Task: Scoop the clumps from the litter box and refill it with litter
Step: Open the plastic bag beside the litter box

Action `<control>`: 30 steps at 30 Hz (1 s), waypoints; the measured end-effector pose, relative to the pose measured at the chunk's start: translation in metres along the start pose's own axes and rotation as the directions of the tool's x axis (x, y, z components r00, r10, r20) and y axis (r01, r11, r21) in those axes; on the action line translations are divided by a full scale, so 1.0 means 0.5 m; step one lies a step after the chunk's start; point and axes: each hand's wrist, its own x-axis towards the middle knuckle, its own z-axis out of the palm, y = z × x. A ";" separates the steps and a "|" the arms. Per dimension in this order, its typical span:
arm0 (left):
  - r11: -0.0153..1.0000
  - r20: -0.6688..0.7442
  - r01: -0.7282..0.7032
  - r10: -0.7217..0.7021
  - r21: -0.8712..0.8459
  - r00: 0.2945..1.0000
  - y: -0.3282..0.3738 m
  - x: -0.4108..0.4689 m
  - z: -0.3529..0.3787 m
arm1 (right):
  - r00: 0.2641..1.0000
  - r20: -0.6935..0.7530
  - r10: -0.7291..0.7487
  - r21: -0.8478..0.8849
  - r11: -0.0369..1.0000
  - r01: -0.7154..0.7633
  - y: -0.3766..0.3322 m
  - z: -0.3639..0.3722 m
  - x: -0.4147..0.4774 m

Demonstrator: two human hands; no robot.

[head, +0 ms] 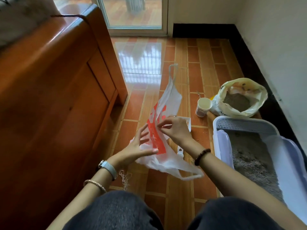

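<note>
A single wide-angle view, worn on the person's head, faces forward and steeply down at the tiled floor (181, 188). It sits close. The person's knees (116, 211) fill the bottom edge, and the left hand (141, 146) and right hand (176, 130) meet at a plastic bag (166, 100) near the middle of the frame. A wooden cabinet (58, 97) looms along the left side. The litter box (223, 146) is cut off by the right edge. The glass door (132, 12) and white wall (274, 39) lie farthest off, at the top. Straight lines bow towards the borders.
</note>
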 end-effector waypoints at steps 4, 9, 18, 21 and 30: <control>1.000 -0.212 0.015 -0.011 0.017 0.977 0.040 0.045 0.000 | 0.994 0.063 0.094 0.077 0.992 -0.099 0.002 -0.011 0.002; 0.967 -0.438 -0.019 0.131 0.252 0.889 0.058 0.121 0.000 | 0.966 0.222 0.135 0.159 0.972 -0.172 0.012 -0.018 -0.012; 0.917 -0.647 0.098 0.193 0.386 0.738 0.059 0.152 -0.011 | 0.950 0.025 0.311 -0.093 0.947 -0.308 0.025 -0.056 -0.023; 0.829 -0.586 0.098 0.300 0.550 0.753 0.083 0.157 -0.005 | 0.993 -0.120 0.017 -0.165 0.986 -0.037 -0.015 -0.071 -0.017; 0.925 -0.511 -0.038 0.244 0.379 0.824 0.103 0.173 0.037 | 0.996 0.091 -0.018 -0.468 0.882 0.059 -0.012 -0.053 0.028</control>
